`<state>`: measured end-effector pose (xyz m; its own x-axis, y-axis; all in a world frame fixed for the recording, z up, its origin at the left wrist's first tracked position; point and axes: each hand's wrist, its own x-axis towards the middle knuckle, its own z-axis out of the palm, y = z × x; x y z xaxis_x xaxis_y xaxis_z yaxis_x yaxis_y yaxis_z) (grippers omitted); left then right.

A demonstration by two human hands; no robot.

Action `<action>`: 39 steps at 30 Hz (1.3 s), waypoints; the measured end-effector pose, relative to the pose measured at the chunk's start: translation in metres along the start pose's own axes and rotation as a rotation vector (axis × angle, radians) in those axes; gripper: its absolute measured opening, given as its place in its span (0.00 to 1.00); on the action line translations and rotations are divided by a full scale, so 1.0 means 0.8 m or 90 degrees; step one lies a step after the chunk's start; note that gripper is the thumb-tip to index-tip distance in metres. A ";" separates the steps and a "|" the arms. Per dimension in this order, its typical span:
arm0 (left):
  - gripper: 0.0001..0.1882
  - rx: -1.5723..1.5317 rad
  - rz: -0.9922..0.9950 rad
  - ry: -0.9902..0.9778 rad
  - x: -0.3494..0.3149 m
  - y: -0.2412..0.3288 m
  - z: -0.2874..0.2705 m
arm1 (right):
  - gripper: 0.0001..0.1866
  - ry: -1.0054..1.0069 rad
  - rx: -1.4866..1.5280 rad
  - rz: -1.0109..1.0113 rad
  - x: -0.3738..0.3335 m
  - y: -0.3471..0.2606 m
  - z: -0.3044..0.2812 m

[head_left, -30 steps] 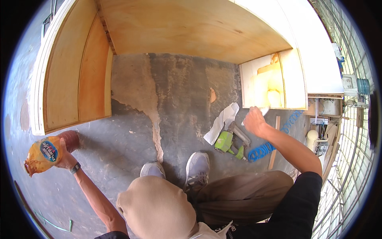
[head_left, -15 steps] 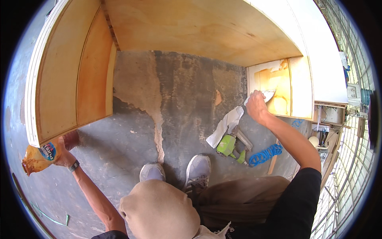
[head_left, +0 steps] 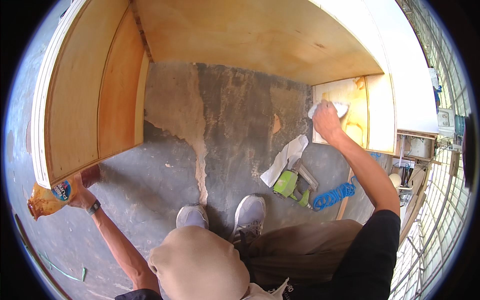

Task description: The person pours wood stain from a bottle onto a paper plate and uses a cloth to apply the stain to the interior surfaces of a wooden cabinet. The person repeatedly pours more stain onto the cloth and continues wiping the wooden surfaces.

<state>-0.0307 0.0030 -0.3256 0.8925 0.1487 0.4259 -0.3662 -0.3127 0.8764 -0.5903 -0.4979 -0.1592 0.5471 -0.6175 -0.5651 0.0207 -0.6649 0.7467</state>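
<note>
My left hand [head_left: 82, 196] is wrapped round a plastic bottle [head_left: 46, 201] with a blue label and brown smears at its neck. The bottle lies sideways beneath the left plywood side of a wooden frame, with dark reddish liquid towards its far end. My right hand [head_left: 327, 121] grips a white cloth [head_left: 342, 108] and presses it against the right plywood panel [head_left: 357, 120]. Around the cloth that panel carries uneven, shiny amber streaks. Part of the cloth is hidden behind my fingers.
The left plywood side [head_left: 117, 95] and the far board [head_left: 250, 37] are stained honey-brown. On the concrete floor lie a green nail gun [head_left: 286, 184], a white sheet [head_left: 285, 157] and a coiled blue hose [head_left: 334, 196]. Wire mesh [head_left: 440, 220] stands at the far right.
My right hand has moved slightly up and right with the cloth across the panel. The amber patch under it looks paler and more spread. My left hand and the bottle stay put.
</note>
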 end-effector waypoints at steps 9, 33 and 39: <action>0.34 -0.021 -0.009 -0.004 -0.005 0.004 0.005 | 0.16 -0.011 -0.216 0.006 0.069 0.009 0.061; 0.35 0.013 -0.015 -0.014 -0.007 0.016 0.005 | 0.16 -0.012 -0.186 0.019 0.059 0.016 0.055; 0.37 0.022 -0.056 -0.028 0.000 -0.001 -0.006 | 0.16 -0.044 -0.194 0.011 0.062 0.016 0.047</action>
<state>-0.0318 0.0080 -0.3251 0.9318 0.1355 0.3369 -0.2773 -0.3333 0.9011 -0.5946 -0.5526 -0.1909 0.4916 -0.6619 -0.5659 0.2673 -0.5038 0.8214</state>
